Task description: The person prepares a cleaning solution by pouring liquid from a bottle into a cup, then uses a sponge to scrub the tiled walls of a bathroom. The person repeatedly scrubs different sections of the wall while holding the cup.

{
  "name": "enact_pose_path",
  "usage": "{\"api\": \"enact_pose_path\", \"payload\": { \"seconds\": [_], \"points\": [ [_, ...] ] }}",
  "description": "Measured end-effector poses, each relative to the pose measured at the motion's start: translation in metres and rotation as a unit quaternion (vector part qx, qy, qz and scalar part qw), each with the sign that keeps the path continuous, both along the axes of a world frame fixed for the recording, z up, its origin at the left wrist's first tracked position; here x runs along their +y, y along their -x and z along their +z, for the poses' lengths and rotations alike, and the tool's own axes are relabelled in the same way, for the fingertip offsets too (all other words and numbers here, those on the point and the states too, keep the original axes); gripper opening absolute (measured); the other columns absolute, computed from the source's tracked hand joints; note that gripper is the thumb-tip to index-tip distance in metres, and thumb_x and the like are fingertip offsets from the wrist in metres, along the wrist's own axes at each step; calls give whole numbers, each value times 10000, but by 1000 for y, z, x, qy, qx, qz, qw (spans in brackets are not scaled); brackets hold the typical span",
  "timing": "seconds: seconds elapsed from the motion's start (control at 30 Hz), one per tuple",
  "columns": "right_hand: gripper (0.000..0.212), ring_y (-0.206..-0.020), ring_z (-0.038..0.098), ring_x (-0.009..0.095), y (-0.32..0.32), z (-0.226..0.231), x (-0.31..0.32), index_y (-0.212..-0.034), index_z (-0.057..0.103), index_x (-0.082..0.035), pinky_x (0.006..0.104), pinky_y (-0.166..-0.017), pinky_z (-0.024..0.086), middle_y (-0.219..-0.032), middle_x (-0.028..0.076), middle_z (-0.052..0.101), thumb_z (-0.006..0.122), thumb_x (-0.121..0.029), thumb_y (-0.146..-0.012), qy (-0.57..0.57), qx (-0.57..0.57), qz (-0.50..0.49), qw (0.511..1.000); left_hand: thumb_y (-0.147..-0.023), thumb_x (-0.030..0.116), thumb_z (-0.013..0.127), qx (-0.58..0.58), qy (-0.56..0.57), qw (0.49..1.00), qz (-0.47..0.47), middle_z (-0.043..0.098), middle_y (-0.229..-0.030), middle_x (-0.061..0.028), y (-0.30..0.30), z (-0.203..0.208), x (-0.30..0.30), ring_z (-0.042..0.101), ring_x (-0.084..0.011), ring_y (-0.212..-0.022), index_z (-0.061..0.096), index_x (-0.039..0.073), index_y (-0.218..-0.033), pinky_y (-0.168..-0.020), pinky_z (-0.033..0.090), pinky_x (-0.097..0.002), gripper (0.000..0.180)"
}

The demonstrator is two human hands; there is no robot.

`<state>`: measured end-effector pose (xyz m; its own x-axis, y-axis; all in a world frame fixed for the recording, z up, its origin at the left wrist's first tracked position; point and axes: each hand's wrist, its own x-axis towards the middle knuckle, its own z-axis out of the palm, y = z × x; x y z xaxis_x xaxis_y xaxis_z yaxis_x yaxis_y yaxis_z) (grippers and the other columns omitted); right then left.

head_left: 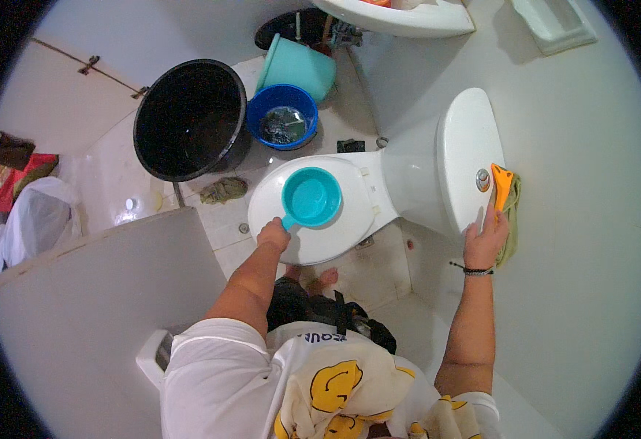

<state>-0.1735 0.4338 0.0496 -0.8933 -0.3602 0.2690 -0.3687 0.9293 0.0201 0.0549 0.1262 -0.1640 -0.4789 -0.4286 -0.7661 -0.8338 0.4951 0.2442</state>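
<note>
My left hand (274, 235) is closed on the handle of a turquoise water dipper (311, 196). The dipper's round bowl is over the closed white lid (269, 186) of the toilet; I cannot tell whether it touches. At the toilet's tank, my right hand (484, 245) grips an orange tool (502, 186) with a flared end, its exact kind unclear. That tool is at the right edge of the white tank top (472, 139), beside the round flush button (483, 179). A green cloth (511, 233) hangs at the tank's side, partly behind my right hand.
Beyond the toilet stand a large black tub (188, 121), a blue bucket (282, 117) with murky water and a light turquoise bucket (295, 69). A crumpled rag (223, 191) lies on the floor. A white sink (408, 18) juts out above; a low partition (115, 274) stands left.
</note>
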Motion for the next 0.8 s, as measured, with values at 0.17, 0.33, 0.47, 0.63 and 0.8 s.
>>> {"api": "enact_pose_path", "payload": {
  "seconds": [0.17,0.33,0.47,0.63,0.8],
  "points": [
    [540,-1075,344,361,-23,10,-12,-1148,438,-71,445,-884,310,-1173,195,359,578,-75,-627,14,1,39,999,-662,209,561,64,-2,998,-19,555,-910,-198,-3,45,6,540,-331,-862,489,11,-920,-756,429,-389,333],
    [513,-1066,352,364,-40,2,-9,-1134,450,-74,451,-873,322,-1154,198,371,565,-89,-634,62,4,109,992,-646,228,575,107,13,994,11,560,-855,-220,-21,101,16,541,-360,-819,488,-13,-890,-725,428,-411,355],
    [501,-1040,377,364,-49,-8,-7,-1116,457,-66,464,-863,329,-1118,212,395,560,-97,-626,100,-34,163,981,-636,249,594,133,34,989,60,560,-856,-220,-45,126,23,543,-356,-814,494,-11,-888,-715,428,-417,375],
    [517,-1022,389,362,-58,-4,-15,-1115,446,-65,469,-864,323,-1099,212,410,568,-102,-614,123,-54,202,970,-635,285,611,164,32,980,108,567,-817,-211,-61,159,34,549,-348,-790,510,-16,-866,-699,427,-410,393],
    [506,-1021,393,358,-51,-8,-16,-1100,461,-60,459,-862,327,-1092,204,423,578,-107,-610,134,-53,210,967,-636,294,614,187,-2,967,174,568,-805,-213,-63,183,30,554,-341,-769,523,-14,-865,-685,425,-404,394]
  ]
}}
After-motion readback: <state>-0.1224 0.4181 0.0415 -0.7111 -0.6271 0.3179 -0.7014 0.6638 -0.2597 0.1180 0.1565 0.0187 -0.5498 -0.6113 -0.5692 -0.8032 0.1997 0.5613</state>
